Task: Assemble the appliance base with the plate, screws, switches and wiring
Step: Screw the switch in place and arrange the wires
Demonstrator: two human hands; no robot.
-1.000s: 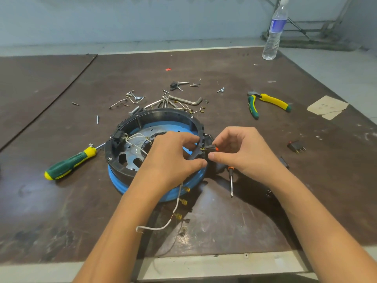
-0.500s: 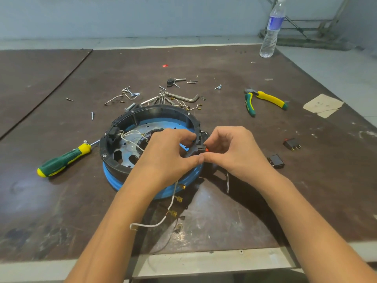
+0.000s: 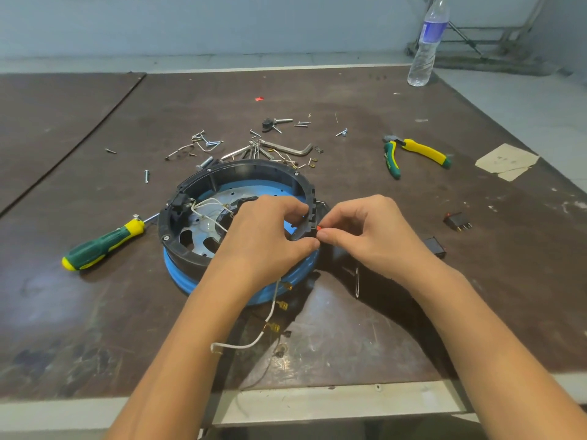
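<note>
The switch (image 3: pixel 318 228) sits against the outside of the right rim of the base (image 3: pixel 241 168), pinched by the thumb and fingertips of the right grip (image 3: pixel 374 236). Its seat seems to lie leftward through the wall, so the push should run inward. The left grip (image 3: pixel 266 239) curls round the same rim, bracing it. A wire (image 3: pixel 270 315) trails toward the near edge of the desk (image 3: pixel 95 312), and a spare switch (image 3: pixel 457 221) lies well to the right.

A dark brown table (image 3: pixel 95 312), scuffed and stained, fills most of the view, with a seam (image 3: pixel 79 144) running diagonally on its left and a pale edge strip (image 3: pixel 317 404) nearest. Behind it stands a plain pale blue-grey wall (image 3: pixel 222 23) over a light floor (image 3: pixel 524 100). At far right is what looks like a metal frame (image 3: pixel 495 42), in soft, even light.
</note>
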